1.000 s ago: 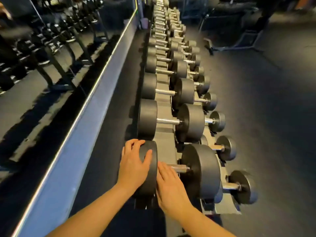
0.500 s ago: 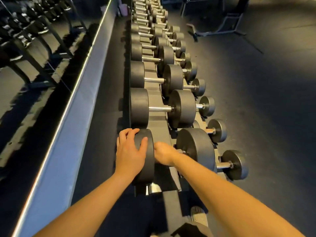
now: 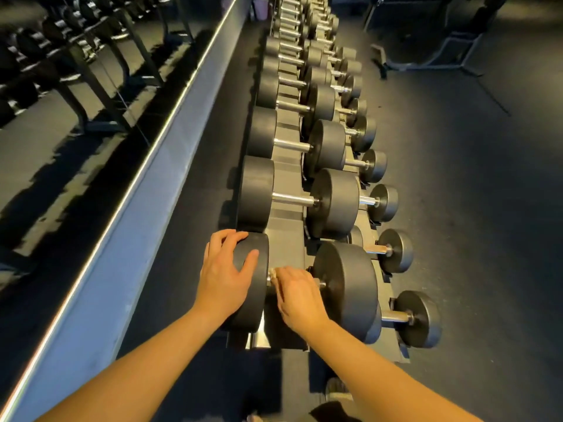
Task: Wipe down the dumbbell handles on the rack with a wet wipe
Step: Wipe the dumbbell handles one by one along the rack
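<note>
The nearest big black dumbbell [image 3: 345, 287] lies across the top shelf of the long rack [image 3: 286, 239]. My left hand [image 3: 224, 275] rests with spread fingers on its left weight head. My right hand [image 3: 297, 295] lies over its metal handle, fingers curled down around it, and a bit of white wet wipe [image 3: 272, 273] shows at the fingertips. Most of the handle is hidden under that hand. Beyond it sits another dumbbell with a bare steel handle [image 3: 292, 198], and several more pairs run away up the rack.
Smaller dumbbells [image 3: 417, 318] sit on the lower shelf to the right. A mirrored wall with a grey ledge [image 3: 146, 184] runs along the left. Dark rubber floor [image 3: 472, 208] spreads to the right, with a bench frame [image 3: 426, 59] at the far end. My shoe [image 3: 335, 388] shows below.
My right hand has slid along the nearest handle and now lies flatter over it, with the wipe showing at the fingertips. My left hand stays on the weight head. The camera shifted slightly.
</note>
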Demonstrator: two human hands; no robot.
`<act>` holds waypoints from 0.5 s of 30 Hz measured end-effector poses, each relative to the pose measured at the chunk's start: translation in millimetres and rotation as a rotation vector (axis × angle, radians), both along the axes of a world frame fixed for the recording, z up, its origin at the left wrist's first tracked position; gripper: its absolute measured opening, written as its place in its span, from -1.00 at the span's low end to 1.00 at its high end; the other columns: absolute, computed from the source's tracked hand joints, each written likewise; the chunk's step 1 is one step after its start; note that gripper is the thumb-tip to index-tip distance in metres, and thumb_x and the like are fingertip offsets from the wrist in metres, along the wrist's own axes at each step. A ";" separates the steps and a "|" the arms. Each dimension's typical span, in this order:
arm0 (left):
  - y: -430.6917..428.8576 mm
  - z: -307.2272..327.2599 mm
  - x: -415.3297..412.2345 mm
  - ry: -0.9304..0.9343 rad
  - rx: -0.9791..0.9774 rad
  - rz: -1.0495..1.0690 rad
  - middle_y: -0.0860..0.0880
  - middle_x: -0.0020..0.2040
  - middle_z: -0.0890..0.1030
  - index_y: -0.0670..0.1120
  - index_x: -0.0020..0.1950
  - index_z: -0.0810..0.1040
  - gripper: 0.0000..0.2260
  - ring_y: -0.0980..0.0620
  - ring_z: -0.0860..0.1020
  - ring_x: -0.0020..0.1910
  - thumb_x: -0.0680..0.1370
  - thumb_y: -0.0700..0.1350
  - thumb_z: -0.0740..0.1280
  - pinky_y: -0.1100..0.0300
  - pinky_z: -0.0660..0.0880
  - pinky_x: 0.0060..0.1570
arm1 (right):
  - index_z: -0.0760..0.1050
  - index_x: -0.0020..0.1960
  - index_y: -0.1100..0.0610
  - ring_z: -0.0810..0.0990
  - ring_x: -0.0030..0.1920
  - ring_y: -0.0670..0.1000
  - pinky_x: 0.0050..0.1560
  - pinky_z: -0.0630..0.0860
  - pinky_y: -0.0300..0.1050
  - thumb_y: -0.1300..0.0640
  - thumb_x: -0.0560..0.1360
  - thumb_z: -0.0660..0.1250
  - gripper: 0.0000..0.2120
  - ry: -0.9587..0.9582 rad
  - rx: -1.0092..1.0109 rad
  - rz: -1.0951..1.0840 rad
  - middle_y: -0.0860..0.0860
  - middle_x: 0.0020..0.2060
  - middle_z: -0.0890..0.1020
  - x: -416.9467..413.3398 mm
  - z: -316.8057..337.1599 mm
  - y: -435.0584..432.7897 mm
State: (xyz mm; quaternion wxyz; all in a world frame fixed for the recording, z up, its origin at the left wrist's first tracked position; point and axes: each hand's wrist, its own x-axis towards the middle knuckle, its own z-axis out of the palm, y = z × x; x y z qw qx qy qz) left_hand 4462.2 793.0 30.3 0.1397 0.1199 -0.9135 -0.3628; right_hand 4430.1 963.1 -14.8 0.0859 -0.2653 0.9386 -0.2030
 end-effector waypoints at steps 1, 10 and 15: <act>0.6 0.8 0.1 -0.002 -0.002 0.004 0.13 0.34 0.37 0.07 0.40 0.47 -0.64 0.15 0.37 0.31 0.61 0.08 0.31 0.15 0.42 0.21 | 0.53 0.17 0.03 0.56 0.14 0.03 0.35 0.44 -0.01 0.17 0.45 0.47 -0.69 0.067 -0.030 0.036 -0.03 0.09 0.62 4.1 -11.0 9.0; 5.2 7.4 3.1 -0.036 -0.056 0.024 0.10 0.40 0.38 0.04 0.45 0.46 -0.61 0.10 0.40 0.34 0.63 0.08 0.29 0.14 0.40 0.23 | 0.56 0.20 0.25 0.64 0.07 0.23 0.16 0.58 0.09 0.10 0.66 0.20 -0.71 -0.578 0.211 -0.034 0.19 0.09 0.65 -62.0 28.1 -12.4; 2.7 5.7 2.7 -0.048 0.002 0.028 0.12 0.41 0.37 0.07 0.45 0.46 -0.61 0.10 0.39 0.36 0.64 0.09 0.30 0.13 0.42 0.24 | 0.58 0.05 0.25 0.69 -0.18 0.16 -0.16 0.61 -0.06 0.13 0.66 0.22 -0.77 -0.790 0.391 0.029 0.18 -0.11 0.65 -76.6 36.1 -14.2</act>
